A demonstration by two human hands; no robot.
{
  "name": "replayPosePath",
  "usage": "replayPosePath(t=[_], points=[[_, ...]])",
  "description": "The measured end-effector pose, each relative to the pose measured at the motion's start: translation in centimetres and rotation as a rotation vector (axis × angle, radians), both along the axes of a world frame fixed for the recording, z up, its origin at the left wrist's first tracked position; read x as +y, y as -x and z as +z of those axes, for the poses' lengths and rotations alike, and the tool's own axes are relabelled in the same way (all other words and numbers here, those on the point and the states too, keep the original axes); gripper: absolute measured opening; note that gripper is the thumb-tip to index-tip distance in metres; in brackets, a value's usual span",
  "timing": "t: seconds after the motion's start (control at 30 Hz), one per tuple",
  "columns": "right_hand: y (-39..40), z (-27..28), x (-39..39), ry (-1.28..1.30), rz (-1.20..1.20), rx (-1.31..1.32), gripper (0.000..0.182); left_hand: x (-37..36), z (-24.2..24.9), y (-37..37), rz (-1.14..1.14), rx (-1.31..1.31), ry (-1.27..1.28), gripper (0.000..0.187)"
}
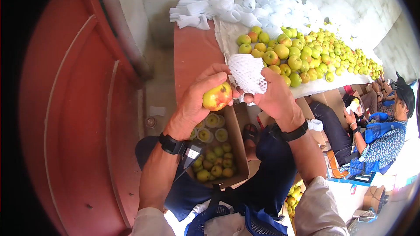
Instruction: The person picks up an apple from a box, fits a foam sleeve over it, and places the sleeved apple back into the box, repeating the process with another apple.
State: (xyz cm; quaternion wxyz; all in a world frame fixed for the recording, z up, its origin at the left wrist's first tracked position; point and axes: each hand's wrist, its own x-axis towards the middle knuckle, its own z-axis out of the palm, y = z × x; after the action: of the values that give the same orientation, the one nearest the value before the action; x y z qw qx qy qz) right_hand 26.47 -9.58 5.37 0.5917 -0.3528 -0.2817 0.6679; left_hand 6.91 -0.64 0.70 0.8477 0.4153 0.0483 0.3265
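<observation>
My left hand (195, 95) is closed around a yellow-green apple (215, 98) with red blush and a small dark mark. Just to its right, my right hand (277, 95) grips a white foam net sleeve (246, 71), which bulges upward above the fingers. Both hands are close together over my lap, in front of the table. Below them stands an open cardboard box (239, 148), with apples in white foam nets at its far end and bare apples nearer me.
On the table (197, 52), a large heap of apples (302, 54) stretches to the right, with piled white foam sleeves (245, 8) behind it. A co-worker (372, 135) sits at right holding an apple and a sleeve. A red door (74, 118) stands at left.
</observation>
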Motion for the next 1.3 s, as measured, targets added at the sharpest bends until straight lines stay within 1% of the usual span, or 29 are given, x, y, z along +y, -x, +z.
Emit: replayPosePath(t=[0.03, 0.1, 0.13, 0.2, 0.23, 0.3, 0.4, 0.53, 0.6, 0.63, 0.7, 0.83, 0.9, 0.93, 1.0, 1.03, 1.1, 1.13, 1.2, 1.23, 1.3], points=[[0.2, -0.3, 0.1, -0.001, 0.001, 0.002, 0.028, 0.1, -0.3, 0.0, 0.001, 0.002, -0.001, 0.037], [0.4, -1.4, 0.3, -0.178, 0.083, -0.101, 0.033, 0.3, -0.4, 0.0, -0.039, -0.038, -0.011, 0.041], [0.6, -2.0, 0.4, -0.179, 0.081, -0.099, 0.033, 0.2, -0.3, 0.0, -0.041, -0.036, -0.013, 0.041], [0.7, -3.2, 0.7, -0.135, 0.072, 0.099, 0.039, -0.3, 0.8, 0.0, -0.074, 0.012, -0.066, 0.037], [0.6, -3.4, 0.9, -0.136, 0.069, 0.103, 0.039, -0.3, 0.6, -0.1, -0.077, 0.017, -0.067, 0.037], [0.4, -3.7, 1.2, -0.128, 0.104, 0.212, 0.042, -0.1, 0.3, -0.2, -0.120, 0.012, -0.067, 0.038], [0.1, -3.8, 1.2, -0.095, 0.066, 0.226, 0.044, -0.2, 0.4, -0.3, -0.144, 0.009, -0.037, 0.037], [-0.8, -4.5, 1.1, -0.058, 0.069, 0.185, 0.044, 0.0, -0.2, -0.5, -0.150, 0.047, 0.014, 0.037], [-0.9, -3.8, 0.7, -0.085, 0.059, 0.079, 0.041, -0.1, 0.1, -0.3, -0.102, 0.099, 0.025, 0.037], [-0.8, -3.3, 0.4, -0.091, 0.053, 0.084, 0.041, -0.1, 0.3, -0.1, -0.107, 0.105, 0.019, 0.037], [0.0, -1.5, -0.3, -0.074, -0.051, 0.114, 0.040, 0.0, 0.5, 0.5, -0.111, 0.135, 0.049, 0.037], [-2.1, -3.8, -0.2, -0.105, 0.023, 0.098, 0.036, 0.2, 0.0, 1.0, -0.098, 0.216, 0.064, 0.036], [-2.4, -3.6, -0.7, -0.163, 0.089, -0.072, 0.033, 0.3, -0.1, 1.2, -0.138, 0.194, 0.022, 0.035], [-2.3, -3.5, -0.9, -0.164, 0.087, -0.069, 0.033, 0.3, 0.0, 1.3, -0.140, 0.198, 0.021, 0.035], [-1.7, -2.3, -1.2, -0.122, -0.021, -0.123, 0.021, 0.3, 0.2, 1.4, -0.122, 0.190, -0.003, 0.030], [-1.9, -2.4, -1.1, -0.126, -0.020, -0.122, 0.021, 0.3, 0.3, 1.3, -0.121, 0.191, -0.007, 0.030], [-2.6, -3.0, -0.9, -0.159, -0.207, -0.312, 0.020, 0.3, 0.3, 1.1, -0.020, 0.168, -0.032, 0.035], [-2.9, -3.1, -1.1, -0.160, -0.205, -0.311, 0.020, 0.5, 0.1, 1.1, -0.017, 0.168, -0.032, 0.035], [-3.0, -2.9, -1.3, -0.218, -0.294, -0.363, 0.019, 1.0, -0.3, 1.2, 0.096, 0.219, -0.122, 0.020], [-2.8, -2.8, -1.5, -0.218, -0.290, -0.364, 0.019, 1.1, -0.4, 1.1, 0.101, 0.218, -0.120, 0.020], [-1.8, -2.0, -2.0, -0.240, -0.296, -0.656, 0.018, 0.9, -0.4, 0.8, 0.197, 0.231, -0.142, 0.013]])
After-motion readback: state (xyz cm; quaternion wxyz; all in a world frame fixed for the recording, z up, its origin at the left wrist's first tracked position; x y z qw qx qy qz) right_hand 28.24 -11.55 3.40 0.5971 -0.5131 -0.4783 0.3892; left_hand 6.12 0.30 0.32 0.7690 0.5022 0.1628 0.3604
